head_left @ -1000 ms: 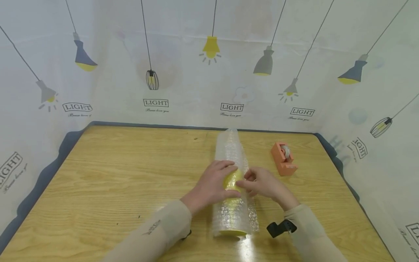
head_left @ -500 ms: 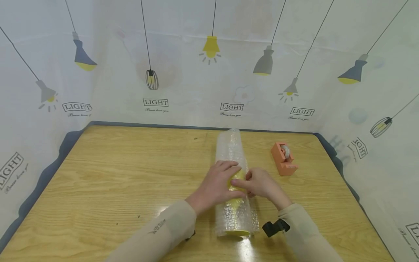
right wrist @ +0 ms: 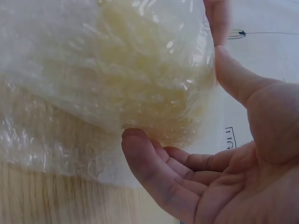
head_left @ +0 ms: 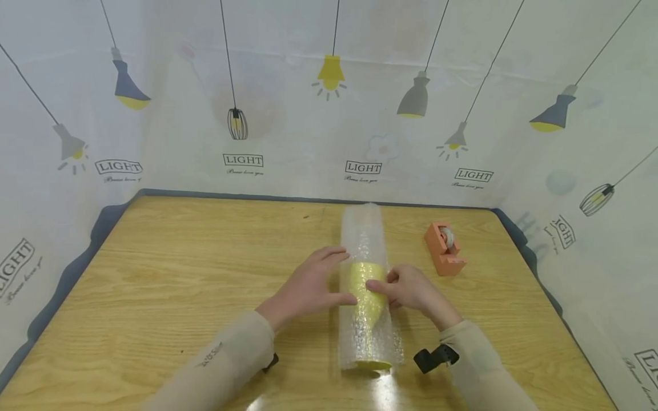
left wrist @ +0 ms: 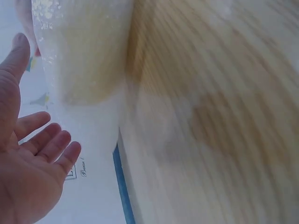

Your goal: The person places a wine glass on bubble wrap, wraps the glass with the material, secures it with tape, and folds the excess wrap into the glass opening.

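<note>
A pale wall covering stands beyond the table's far edge and along both sides, printed with hanging lamps and boxed "LIGHT" lettering. A dark blue border skirts the table, whose yellowish wood grain catches a bright reflection toward the near edge.

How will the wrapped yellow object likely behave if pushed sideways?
The yellow object would probably roll, since its wrapped shape looks rounded and tube-like. The bubble wrap looks thin, so it may flop or crumple where it extends past the object's far end.
</note>
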